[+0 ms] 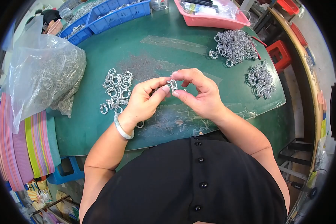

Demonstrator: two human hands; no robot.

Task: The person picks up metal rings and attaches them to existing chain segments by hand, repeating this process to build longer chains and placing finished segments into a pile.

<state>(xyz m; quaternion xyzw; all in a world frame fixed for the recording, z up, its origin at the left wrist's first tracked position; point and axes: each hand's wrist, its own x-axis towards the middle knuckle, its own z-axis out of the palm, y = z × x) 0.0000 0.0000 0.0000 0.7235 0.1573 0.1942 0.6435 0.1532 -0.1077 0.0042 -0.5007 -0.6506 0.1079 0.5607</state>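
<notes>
Over the middle of the green table (97, 140), both my hands meet at a small silvery metal ring clip (173, 85). My left hand (147, 98), with a pale bangle (122, 128) at its wrist, pinches the clip's left side between thumb and forefinger. From the other side my right hand (201, 92) grips it with thumb and fingertips. Just left of my left hand lies a loose pile of similar metal ring clips (117, 87). A single ring (140, 124) shows partly beside my left wrist. Fine details of the held clip are too small to make out.
A clear plastic bag (44, 71) full of rings stands at the left. Two ring heaps (233, 46) lie at the right, near a red-handled tool (258, 52). Blue bins (117, 15) and a pink basket (212, 18) line the back. Another person (50, 18) is at far left.
</notes>
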